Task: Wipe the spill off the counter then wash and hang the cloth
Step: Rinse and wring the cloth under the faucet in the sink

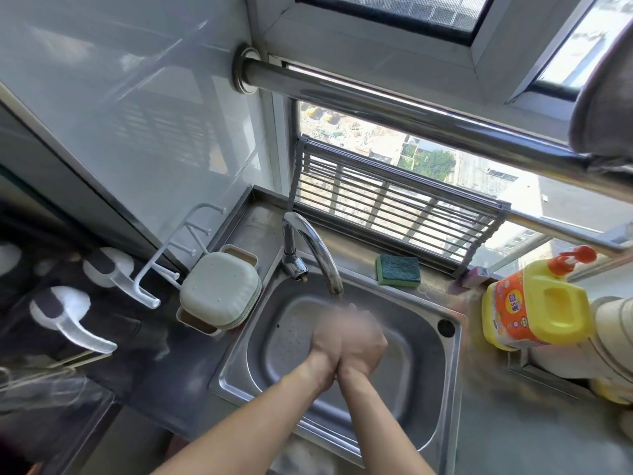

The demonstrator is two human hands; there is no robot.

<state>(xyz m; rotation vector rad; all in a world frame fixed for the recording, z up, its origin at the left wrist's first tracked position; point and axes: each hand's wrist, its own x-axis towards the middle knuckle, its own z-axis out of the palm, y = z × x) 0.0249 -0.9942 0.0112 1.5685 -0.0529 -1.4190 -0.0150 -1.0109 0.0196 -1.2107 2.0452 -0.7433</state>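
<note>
My left hand [327,339] and my right hand [364,342] are pressed together over the steel sink [236,358], just below the spout of the chrome faucet [310,243]. Both are blurred by motion, and I see no cloth between them. My left fingertips point up toward the spout; how my right fingers lie is lost in the blur. A grey cloth [604,97] hangs draped over the steel rail [376,97] at the top right, far above my hands.
A green and yellow sponge [399,270] lies on the ledge behind the sink. A yellow detergent bottle [537,310] stands on the counter [513,426] to the right. A cream soap box [219,289] and a white hook rack [164,265] sit to the left. A roll-up rack [394,204] leans at the window.
</note>
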